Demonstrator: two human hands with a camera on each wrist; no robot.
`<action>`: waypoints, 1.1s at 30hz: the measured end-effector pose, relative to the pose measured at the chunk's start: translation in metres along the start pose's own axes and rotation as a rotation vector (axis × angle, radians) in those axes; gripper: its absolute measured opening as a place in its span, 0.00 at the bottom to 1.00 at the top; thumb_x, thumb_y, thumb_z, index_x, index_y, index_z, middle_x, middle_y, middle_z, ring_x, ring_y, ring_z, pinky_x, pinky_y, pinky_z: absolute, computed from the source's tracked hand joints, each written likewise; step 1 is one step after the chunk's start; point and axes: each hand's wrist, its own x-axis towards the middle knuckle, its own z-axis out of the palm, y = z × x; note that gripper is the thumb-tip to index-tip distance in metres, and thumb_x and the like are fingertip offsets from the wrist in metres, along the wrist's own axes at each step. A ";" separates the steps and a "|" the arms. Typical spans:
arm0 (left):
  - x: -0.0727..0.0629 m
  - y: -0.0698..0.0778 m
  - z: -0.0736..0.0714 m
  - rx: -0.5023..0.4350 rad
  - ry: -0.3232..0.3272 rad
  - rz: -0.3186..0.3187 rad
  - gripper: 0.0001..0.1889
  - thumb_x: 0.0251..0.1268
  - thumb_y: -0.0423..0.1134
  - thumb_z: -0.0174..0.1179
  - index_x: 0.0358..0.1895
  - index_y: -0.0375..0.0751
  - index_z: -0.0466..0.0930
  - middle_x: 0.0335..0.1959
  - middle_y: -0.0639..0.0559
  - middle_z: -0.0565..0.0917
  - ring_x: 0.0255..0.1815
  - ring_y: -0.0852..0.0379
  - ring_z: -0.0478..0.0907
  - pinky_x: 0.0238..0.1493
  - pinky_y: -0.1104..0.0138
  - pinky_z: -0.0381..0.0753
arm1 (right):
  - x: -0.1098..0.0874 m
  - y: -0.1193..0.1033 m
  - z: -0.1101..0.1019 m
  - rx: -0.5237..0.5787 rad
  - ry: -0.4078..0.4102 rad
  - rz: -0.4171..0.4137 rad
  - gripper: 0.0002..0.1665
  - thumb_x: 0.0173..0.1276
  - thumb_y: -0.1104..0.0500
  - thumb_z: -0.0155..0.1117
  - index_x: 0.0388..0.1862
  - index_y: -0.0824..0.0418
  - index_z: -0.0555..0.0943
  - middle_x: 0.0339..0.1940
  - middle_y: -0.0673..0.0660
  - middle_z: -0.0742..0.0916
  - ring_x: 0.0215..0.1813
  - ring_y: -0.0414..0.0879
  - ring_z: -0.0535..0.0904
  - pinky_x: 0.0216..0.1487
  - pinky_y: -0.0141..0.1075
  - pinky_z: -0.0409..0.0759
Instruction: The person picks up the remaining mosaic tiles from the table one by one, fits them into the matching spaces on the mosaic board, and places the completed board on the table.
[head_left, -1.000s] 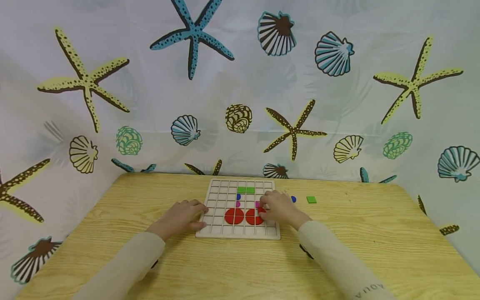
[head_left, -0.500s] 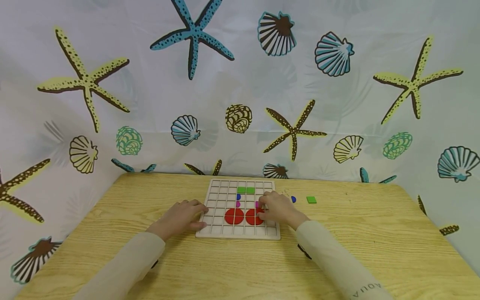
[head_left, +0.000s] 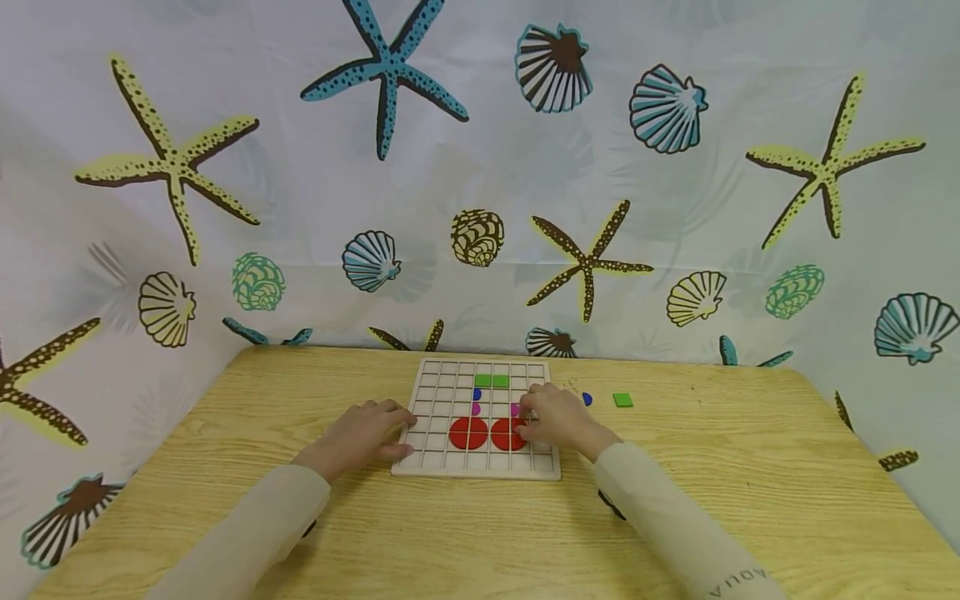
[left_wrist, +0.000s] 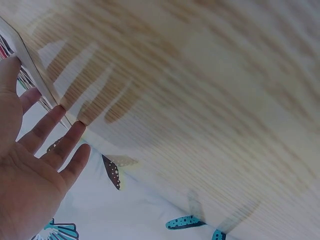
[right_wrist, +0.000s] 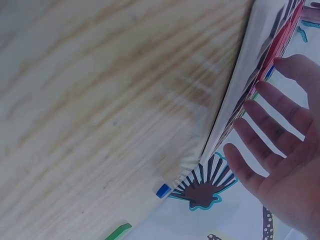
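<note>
L hand (head_left: 356, 437) at bd (head_left: 437, 408), R hand (head_left: 561, 417) nr red disc (head_left: 503, 434)

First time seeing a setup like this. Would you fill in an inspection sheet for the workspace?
Surface: wood-grain table.
Job's things: white grid board bearing two red discs, two green squares, a blue piece and two pink pieces; a loose blue piece and a loose green square lie on the table to its right.
Clutter: nothing seen.
Hands: left hand touches the board's left edge; right hand is over its right side, at one red disc, no piece visibly held.
Cables: nothing seen.
Surroundings: white sheet with a seashore print, behind and at both sides.
</note>
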 end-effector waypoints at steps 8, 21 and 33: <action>0.000 0.002 -0.002 0.015 -0.001 -0.008 0.22 0.59 0.55 0.57 0.53 0.49 0.76 0.53 0.46 0.76 0.50 0.43 0.75 0.48 0.47 0.73 | -0.002 0.003 0.000 0.025 0.005 0.003 0.07 0.59 0.52 0.64 0.30 0.54 0.81 0.38 0.51 0.80 0.43 0.46 0.72 0.41 0.41 0.73; 0.000 0.002 -0.001 0.018 0.003 0.002 0.22 0.59 0.54 0.57 0.54 0.48 0.76 0.53 0.46 0.77 0.50 0.42 0.75 0.48 0.48 0.73 | -0.006 0.007 0.001 0.064 0.030 -0.008 0.07 0.58 0.54 0.64 0.34 0.54 0.82 0.40 0.51 0.80 0.43 0.46 0.72 0.43 0.42 0.73; 0.000 0.003 -0.001 0.018 0.004 -0.004 0.22 0.58 0.54 0.58 0.53 0.48 0.77 0.52 0.46 0.77 0.49 0.42 0.75 0.47 0.47 0.73 | -0.014 0.025 -0.003 0.033 0.091 0.018 0.11 0.60 0.52 0.64 0.38 0.57 0.81 0.42 0.53 0.81 0.49 0.50 0.76 0.46 0.44 0.76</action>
